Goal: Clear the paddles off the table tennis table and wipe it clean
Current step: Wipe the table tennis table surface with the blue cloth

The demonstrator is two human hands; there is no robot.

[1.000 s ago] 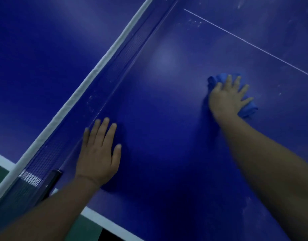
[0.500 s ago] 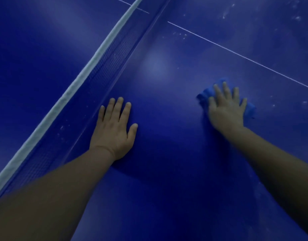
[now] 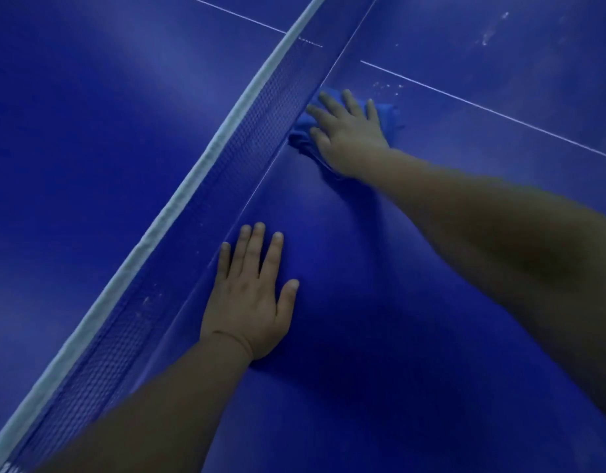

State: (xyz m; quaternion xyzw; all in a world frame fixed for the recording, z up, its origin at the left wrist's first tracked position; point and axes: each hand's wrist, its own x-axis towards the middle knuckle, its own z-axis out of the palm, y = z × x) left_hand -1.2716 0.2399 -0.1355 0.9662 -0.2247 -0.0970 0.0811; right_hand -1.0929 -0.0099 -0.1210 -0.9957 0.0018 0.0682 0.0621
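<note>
crumpled cloth [image 3: 390,114] beside mesh net [image 3: 206,196]

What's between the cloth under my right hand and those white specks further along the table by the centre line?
Nothing visible. The right hand presses the blue cloth flat against the foot of the net, and the white specks lie just beyond it on bare table. The left hand rests flat nearer you, out of that path.
</note>
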